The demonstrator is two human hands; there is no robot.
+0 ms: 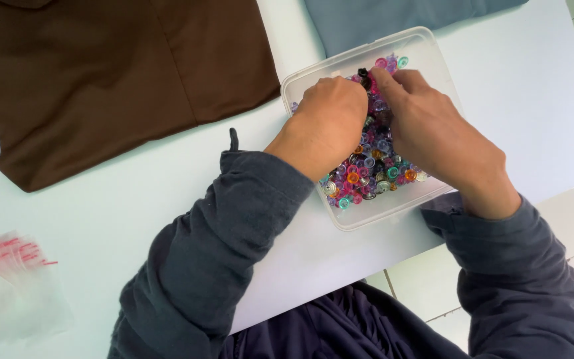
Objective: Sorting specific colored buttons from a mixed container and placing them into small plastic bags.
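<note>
While the left hand (327, 119) is curled shut among small, hard, slippery buttons (367, 166) in the clear tub (426, 50), a dark one (363, 73) at twelve o'clock is pinched by the right hand (433, 133), best gripped by its rim.

Both arms reach away from the body toward the far side, and both wear dark grey sleeves pushed up a little past the wrists. The left hand (327, 119) is curled into a loose fist, its back facing up and its fingers tucked under out of sight. The right hand (433, 136) lies just beside it on the right. Its fingers (393, 83) bend and point left, pinched close together near the left knuckles. The two hands almost touch.
</note>
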